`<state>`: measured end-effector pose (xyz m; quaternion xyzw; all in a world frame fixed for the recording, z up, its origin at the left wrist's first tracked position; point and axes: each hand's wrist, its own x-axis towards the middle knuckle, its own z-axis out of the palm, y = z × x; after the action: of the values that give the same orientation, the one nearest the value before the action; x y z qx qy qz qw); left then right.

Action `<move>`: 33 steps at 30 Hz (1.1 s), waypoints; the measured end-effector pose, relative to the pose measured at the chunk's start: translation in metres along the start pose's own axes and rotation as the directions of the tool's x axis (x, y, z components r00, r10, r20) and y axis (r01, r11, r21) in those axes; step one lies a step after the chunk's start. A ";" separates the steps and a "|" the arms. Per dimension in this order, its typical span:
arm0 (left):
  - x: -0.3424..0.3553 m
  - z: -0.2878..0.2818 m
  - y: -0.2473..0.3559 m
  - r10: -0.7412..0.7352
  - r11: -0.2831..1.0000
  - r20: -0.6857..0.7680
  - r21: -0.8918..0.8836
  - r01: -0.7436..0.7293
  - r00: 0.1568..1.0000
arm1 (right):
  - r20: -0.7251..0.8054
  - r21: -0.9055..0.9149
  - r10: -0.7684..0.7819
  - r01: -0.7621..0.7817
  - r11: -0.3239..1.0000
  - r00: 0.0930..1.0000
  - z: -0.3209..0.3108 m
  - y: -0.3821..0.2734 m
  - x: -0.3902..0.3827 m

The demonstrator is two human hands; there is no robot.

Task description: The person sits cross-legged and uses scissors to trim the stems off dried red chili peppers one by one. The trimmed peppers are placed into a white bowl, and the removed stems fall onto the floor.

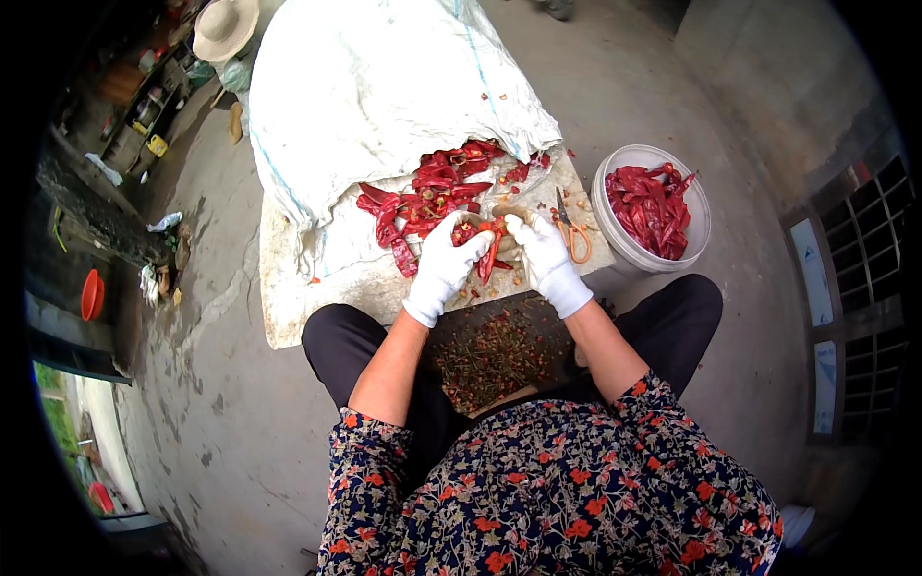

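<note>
Your left hand, in a white glove, is curled around a dried red chili pepper above the near edge of the cloth-covered work surface. Your right hand, gloved too, is held narrow just beside that pepper's upper end; I cannot tell whether its fingertips grip anything. Just beyond your left hand, a loose pile of chilies spills from the mouth of a white woven sack. Orange-handled scissors lie just right of your right hand. Farther right, a white bucket holds more chilies. Stem trimmings lie between your knees.
</note>
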<state>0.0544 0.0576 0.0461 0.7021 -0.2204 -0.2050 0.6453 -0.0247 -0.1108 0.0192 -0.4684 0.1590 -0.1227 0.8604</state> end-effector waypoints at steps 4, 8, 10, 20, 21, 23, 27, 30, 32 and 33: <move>-0.009 0.012 0.012 0.315 0.948 -0.010 0.053 -0.314 0.949 | 0.050 -0.118 -0.095 0.101 0.988 0.994 0.005 -0.005 -0.009; -0.013 0.011 0.007 0.161 0.967 -0.001 0.201 -0.158 0.987 | 0.077 -0.309 -0.217 0.230 0.923 0.973 0.008 0.000 -0.014; -0.015 0.011 0.006 0.237 0.894 -0.070 0.406 -0.189 0.969 | 0.066 -0.659 -0.332 0.291 0.693 0.941 0.008 0.001 -0.021; -0.054 0.028 0.031 0.346 0.659 0.031 0.704 -0.267 0.938 | 0.181 -0.919 -0.366 0.289 0.267 0.913 0.013 -0.035 -0.067; -0.059 0.034 0.034 0.366 0.655 0.019 0.705 -0.272 0.930 | 0.178 -0.929 -0.388 0.285 0.238 0.904 0.014 -0.035 -0.069; -0.065 0.042 0.039 0.404 0.648 -0.009 0.708 -0.280 0.915 | 0.154 -0.933 -0.433 0.275 0.233 0.888 0.015 -0.035 -0.073; -0.074 0.044 0.022 0.369 0.818 -0.116 0.511 -0.263 0.922 | 0.210 -0.913 -0.528 0.358 0.195 0.823 0.020 -0.037 -0.085; -0.084 0.036 0.002 0.195 0.948 -0.195 0.291 -0.133 0.961 | 0.255 -0.815 -0.248 0.346 0.464 0.935 0.010 -0.045 -0.078; -0.092 0.049 0.005 0.044 0.998 -0.209 0.058 -0.033 0.977 | 0.071 -0.772 -0.199 0.180 0.609 0.977 -0.034 -0.027 -0.048; -0.098 0.048 0.000 -0.001 1.000 -0.218 -0.008 -0.001 0.976 | 0.076 -0.919 -0.336 0.196 0.341 0.939 -0.044 -0.030 -0.043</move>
<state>-0.0532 0.0744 0.0429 0.7178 -0.1477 -0.1277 0.6683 -0.0829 -0.1452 0.0293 -0.8740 0.1756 -0.1828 0.4146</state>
